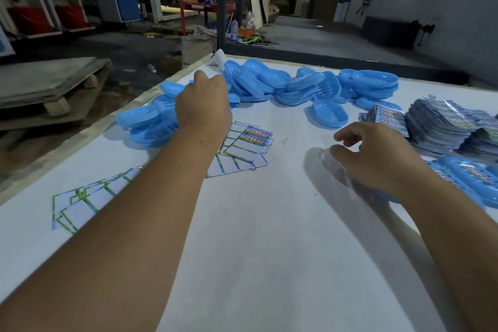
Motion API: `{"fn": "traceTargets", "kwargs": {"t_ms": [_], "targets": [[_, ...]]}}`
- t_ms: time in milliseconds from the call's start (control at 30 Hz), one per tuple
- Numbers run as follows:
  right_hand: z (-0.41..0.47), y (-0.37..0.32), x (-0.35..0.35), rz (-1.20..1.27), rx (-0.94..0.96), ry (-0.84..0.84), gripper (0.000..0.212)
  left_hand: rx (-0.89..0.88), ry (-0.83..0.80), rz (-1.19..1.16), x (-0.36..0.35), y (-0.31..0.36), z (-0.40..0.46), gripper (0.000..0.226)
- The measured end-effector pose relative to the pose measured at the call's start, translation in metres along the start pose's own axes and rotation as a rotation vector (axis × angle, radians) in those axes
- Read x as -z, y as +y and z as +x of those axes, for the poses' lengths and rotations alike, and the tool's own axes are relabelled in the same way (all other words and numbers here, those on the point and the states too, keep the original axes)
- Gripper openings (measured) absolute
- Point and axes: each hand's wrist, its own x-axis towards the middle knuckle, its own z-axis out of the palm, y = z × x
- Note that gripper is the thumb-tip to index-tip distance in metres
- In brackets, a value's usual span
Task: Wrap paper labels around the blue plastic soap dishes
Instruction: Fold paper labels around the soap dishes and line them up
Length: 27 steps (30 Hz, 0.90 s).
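Observation:
Loose blue soap dishes lie heaped along the far side of the white table. My left hand reaches into the left part of the heap, its fingertips hidden behind the back of the hand. A few paper labels lie fanned just right of that wrist. My right hand hovers low at the right with fingers loosely curled, over a blue dish that shows under the palm. A single dish lies apart near the middle.
A tall stack of printed labels stands at the right, with labelled dishes in front of it. More labels lie at the left. The table's left edge drops to a workshop floor with a pallet.

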Motion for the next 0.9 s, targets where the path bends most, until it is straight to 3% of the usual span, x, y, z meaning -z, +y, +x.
{"fn": "traceTargets", "kwargs": {"t_ms": [167, 333, 533, 700, 900], "targets": [[-0.001, -0.001, 0.001, 0.012, -0.002, 0.002, 0.028, -0.077, 0.151, -0.211, 0.005, 0.007, -0.003, 0.044], [-0.002, -0.001, 0.000, 0.040, -0.003, 0.021, 0.027, -0.193, 0.160, -0.375, 0.004, 0.021, -0.010, 0.046], [-0.002, -0.006, 0.002, 0.175, 0.034, 0.073, 0.029, -0.392, -0.028, -0.630, 0.003, 0.041, -0.023, 0.036], [-0.006, -0.012, 0.002, 0.331, 0.154, 0.087, 0.059, -0.405, -0.240, -0.940, 0.003, 0.054, -0.037, 0.034], [-0.007, -0.012, 0.001, 0.392, 0.304, 0.025, 0.067, -0.318, -0.325, -1.075, -0.003, 0.057, -0.036, 0.037]]}}
